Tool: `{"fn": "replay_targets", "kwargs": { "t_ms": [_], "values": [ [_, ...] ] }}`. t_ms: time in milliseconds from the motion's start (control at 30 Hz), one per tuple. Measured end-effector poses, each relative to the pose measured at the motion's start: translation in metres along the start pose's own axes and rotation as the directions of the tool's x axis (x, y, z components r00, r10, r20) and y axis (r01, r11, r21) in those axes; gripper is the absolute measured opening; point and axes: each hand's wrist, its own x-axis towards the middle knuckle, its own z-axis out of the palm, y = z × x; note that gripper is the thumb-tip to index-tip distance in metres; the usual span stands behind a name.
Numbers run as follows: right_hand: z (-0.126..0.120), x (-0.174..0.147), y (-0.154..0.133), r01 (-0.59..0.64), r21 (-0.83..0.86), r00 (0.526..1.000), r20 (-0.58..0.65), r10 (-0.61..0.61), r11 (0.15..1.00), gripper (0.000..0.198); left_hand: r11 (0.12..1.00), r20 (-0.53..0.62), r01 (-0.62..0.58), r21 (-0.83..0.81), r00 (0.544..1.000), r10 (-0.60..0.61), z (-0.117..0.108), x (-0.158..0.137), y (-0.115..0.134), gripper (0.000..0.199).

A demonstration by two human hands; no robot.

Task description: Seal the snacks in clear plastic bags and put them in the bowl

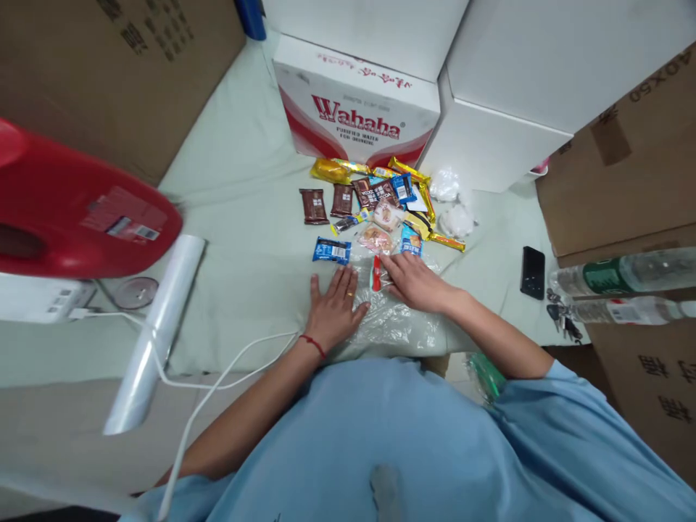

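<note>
Apparently to steady the clear plastic bag on the worktop, the left hand lies spread at its edge. The right hand touches a small red packet over the bag; I cannot tell whether it pinches.

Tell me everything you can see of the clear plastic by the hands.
The clear plastic looks thin, transparent and crinkled, with creases that catch the light. It lies spread low on the pale green cloth, near the person's side. The left hand rests flat at its left side; the right hand is over it, fingertips at a small red packet. Whether it is a bag or a sheet, I can't tell.
</note>
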Motion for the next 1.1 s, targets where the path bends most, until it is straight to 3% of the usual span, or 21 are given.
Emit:
{"fn": "replay_targets", "kwargs": {
  "t_ms": [167,333,667,867,967,1100],
  "values": [
    [0.037,-0.001,-0.016,-0.061,-0.041,0.998,0.012,0.062,0.997,0.068,1.000,0.010,0.010,0.016,1.000,-0.010,0.001,0.000,0.000,0.073],
    [0.052,-0.010,-0.010,-0.057,-0.015,0.998,-0.039,0.056,0.998,0.078,0.999,0.010,0.019,0.029,1.000,-0.019,0.000,0.001,0.001,0.073],
    [0.060,-0.020,0.008,-0.011,0.056,0.998,-0.059,0.014,0.998,0.074,0.999,0.015,0.027,0.043,1.000,-0.027,-0.002,0.001,0.001,0.076],
    [0.061,-0.019,0.011,0.023,0.097,0.997,-0.076,-0.015,0.995,0.076,0.998,-0.025,0.001,-0.058,1.000,-0.002,-0.007,-0.003,-0.013,0.072],
    [0.055,-0.034,0.018,0.066,0.152,0.986,-0.160,-0.041,0.986,0.076,0.992,-0.091,-0.048,-0.114,0.995,0.038,-0.011,-0.010,-0.027,0.068],
    [0.046,-0.085,0.027,0.174,0.295,0.940,-0.335,-0.069,0.939,0.062,0.955,-0.145,-0.211,-0.208,0.972,0.184,-0.026,-0.027,-0.043,0.072]
  ]
}}
